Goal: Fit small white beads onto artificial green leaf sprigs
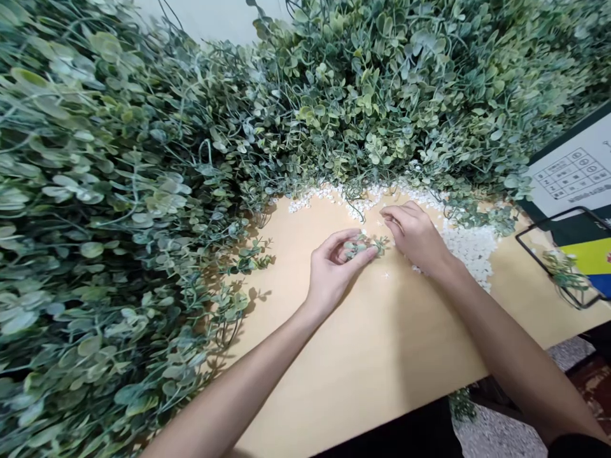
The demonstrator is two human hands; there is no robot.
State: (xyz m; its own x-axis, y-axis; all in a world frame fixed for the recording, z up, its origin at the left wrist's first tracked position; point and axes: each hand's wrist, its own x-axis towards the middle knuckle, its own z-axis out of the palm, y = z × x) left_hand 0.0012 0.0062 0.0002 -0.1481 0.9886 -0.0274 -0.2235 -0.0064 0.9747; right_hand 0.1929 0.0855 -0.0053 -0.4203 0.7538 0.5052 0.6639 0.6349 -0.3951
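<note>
**Hand Work beside Banked Greenery (382, 95)**

The left hand (329, 270) holds a small leafy sprig (360, 247) between thumb and fingers above a tan table (334, 362). Just to its right, the right hand (416, 234) has thumb and fingertips drawn together; any piece between them is too small to discern. Small white pieces (470, 251) lie on the far and right parts. Greenery lines the left and far sides.
</note>
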